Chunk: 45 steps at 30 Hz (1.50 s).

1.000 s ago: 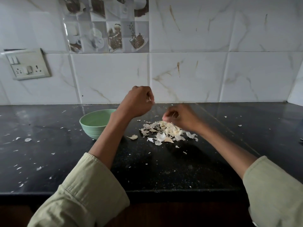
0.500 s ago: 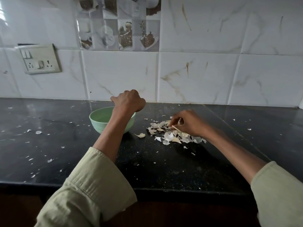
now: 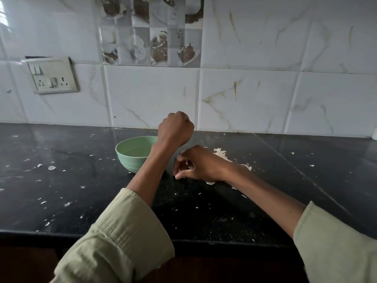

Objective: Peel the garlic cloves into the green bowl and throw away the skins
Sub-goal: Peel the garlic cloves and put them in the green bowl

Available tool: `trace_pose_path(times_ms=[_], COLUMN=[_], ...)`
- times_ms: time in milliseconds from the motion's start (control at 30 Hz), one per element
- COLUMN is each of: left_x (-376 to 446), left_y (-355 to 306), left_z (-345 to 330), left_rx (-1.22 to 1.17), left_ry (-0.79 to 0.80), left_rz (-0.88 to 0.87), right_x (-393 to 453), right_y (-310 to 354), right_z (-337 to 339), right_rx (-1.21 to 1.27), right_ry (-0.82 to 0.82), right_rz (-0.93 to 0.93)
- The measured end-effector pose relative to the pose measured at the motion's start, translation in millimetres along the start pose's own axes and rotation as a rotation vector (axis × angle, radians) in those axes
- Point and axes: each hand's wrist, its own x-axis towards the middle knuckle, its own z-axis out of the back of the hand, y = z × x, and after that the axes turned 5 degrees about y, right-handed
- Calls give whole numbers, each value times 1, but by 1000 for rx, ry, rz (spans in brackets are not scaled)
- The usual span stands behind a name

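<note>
Black counter (image 3: 61,190) against a white marbled tile wall (image 3: 265,99); switchboard (image 3: 53,75) at left (two sockets), coffee-print tile (image 3: 151,37) above centre

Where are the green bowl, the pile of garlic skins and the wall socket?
green bowl (image 3: 130,162), head view, on its outer front wall.
pile of garlic skins (image 3: 221,153), head view, on the white heap behind the right wrist.
wall socket (image 3: 53,75), head view, on its faceplate.

Open black stone countertop (image 3: 61,180) is left free to the left of the pale green round bowl (image 3: 132,158). The right is blocked by a heap of papery white garlic skins (image 3: 222,155), with bare counter found beyond.
</note>
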Motion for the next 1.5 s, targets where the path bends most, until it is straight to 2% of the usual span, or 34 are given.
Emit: trace_pose_path(times_ms=[100, 300, 433, 533, 667, 1000, 1167, 1333, 1400, 1500], left_x=[-3, 1, -6, -11, -17, -20, -19, -21, -20, -18], left_y=[-7, -9, -13, -17, -23, -28, -28, -26, -25, -25], left_z=[-4, -28, -59, -74, -77, -77, -74, -76, -78, -82], left_rx=[-83, -232, -256, -313, -452, -690, -740, -928, -949, -835], left_ry=[31, 142, 278, 319, 303, 340, 357, 393, 388, 348], left_rz=[-105, -244, -304, -361, -387, -264, -224, -154, -129, -116], right_x=[-8, -70, -92, -91, -88, -84, -83, -76, -73, -72], right_y=[-7, -70, -103, -108, -104, -99, -99, -96, -96, -104], right_z=[16, 87, 96, 91, 88, 85, 86, 77, 74, 73], right_rx=[42, 479, 628, 680, 692, 811, 881, 876, 821, 523], right_ry=[0, -302, -303, -305, -276, -317, -280, -283, -296, -336], right_rz=[-3, -157, -322, -328, -298, -261, -258, -260, -269, -349])
